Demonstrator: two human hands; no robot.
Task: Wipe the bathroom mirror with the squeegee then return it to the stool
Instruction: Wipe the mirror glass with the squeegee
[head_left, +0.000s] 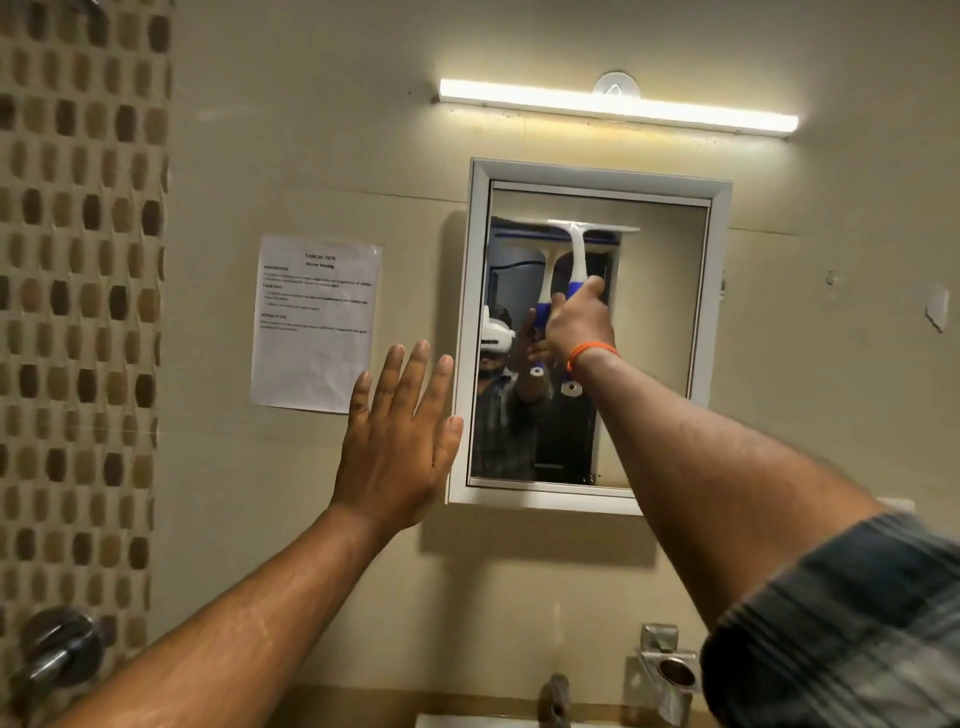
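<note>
Right hand (579, 325) grips the squeegee (576, 260) by its blue handle, blade high on the mirror (665, 338); left hand (400, 436) hovers spread and empty. Squeegee looks light, rigid plastic.

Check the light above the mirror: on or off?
On. The light glows bright along its whole length and throws a glow on the wall above the mirror.

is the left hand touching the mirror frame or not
Cannot tell. In the head view the open left hand overlaps the mirror frame's left edge at the little finger, but depth there is unclear.
</note>
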